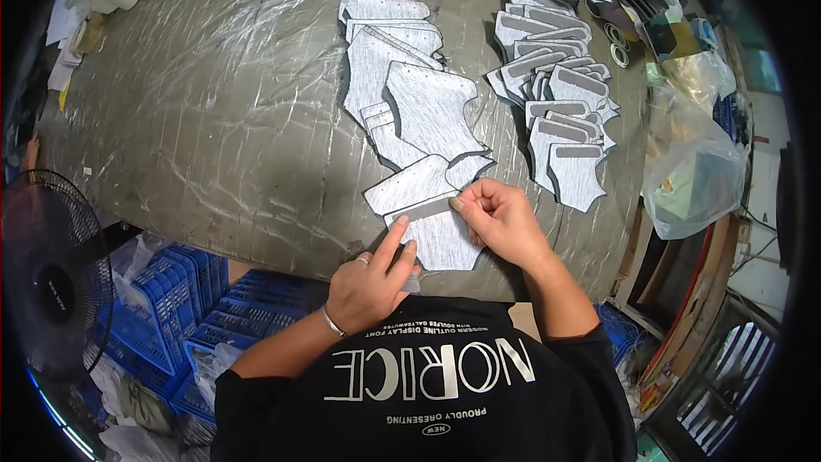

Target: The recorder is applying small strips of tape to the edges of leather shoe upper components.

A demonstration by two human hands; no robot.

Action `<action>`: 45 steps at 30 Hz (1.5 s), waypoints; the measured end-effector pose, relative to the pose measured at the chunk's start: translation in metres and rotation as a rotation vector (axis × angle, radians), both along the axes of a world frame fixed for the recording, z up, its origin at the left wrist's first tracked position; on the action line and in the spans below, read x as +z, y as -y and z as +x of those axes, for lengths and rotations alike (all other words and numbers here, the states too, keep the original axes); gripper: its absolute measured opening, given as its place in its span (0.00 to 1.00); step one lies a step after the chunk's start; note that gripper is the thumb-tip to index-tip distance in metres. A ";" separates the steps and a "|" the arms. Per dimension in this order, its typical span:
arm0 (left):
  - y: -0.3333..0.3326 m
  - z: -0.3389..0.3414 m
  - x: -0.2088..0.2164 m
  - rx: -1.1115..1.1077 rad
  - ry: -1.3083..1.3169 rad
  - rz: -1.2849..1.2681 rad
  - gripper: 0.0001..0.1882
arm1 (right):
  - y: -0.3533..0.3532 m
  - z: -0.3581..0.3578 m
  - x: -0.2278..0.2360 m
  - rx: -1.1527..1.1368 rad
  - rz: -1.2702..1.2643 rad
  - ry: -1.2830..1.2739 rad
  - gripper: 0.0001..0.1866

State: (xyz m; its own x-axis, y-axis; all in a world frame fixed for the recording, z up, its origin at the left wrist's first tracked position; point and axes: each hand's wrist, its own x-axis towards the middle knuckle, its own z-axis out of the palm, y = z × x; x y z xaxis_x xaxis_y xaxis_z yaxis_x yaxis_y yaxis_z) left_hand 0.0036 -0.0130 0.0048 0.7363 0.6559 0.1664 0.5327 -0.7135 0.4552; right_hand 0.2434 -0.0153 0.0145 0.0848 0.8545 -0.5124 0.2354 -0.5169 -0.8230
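Observation:
A grey-white streaked, flat shaped piece [445, 241] lies in front of me near the table's close edge. Along its far edge runs a dark grey strip [425, 209]. My left hand [369, 284], with a ring and a bracelet, rests at its left side; the index finger reaches onto the strip's left end and the thumb is apart from it. At the strip's right end, the thumb and index finger of my right hand [496, 218] pinch together. Just beyond lie an overlapping streaked piece [406, 186] and a loose row of similar pieces [432, 107].
To the right is an overlapping row of streaked pieces with grey strips [577, 175]. Clear plastic bags [693, 175] hang at the table's right edge, near tape rolls [617, 44]. A black fan [60, 278] and blue crates [150, 308] stand at the left. Plastic covers the table [214, 120].

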 end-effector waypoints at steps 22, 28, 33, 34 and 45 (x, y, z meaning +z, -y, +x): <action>0.006 0.001 -0.002 0.056 0.093 -0.043 0.22 | 0.054 -0.010 0.023 -0.099 0.209 0.296 0.11; 0.002 -0.005 0.001 0.215 0.480 -0.340 0.14 | 0.059 0.078 0.036 -0.418 0.512 0.814 0.19; -0.009 -0.009 0.011 0.362 0.918 -1.407 0.17 | 0.042 0.019 0.038 0.404 0.727 0.806 0.26; -0.010 -0.012 0.003 0.365 0.937 -1.429 0.20 | 0.041 0.003 0.034 0.502 0.710 0.800 0.26; 0.001 0.010 0.019 0.389 0.826 -1.265 0.12 | 0.083 -0.035 0.034 0.142 0.616 0.521 0.17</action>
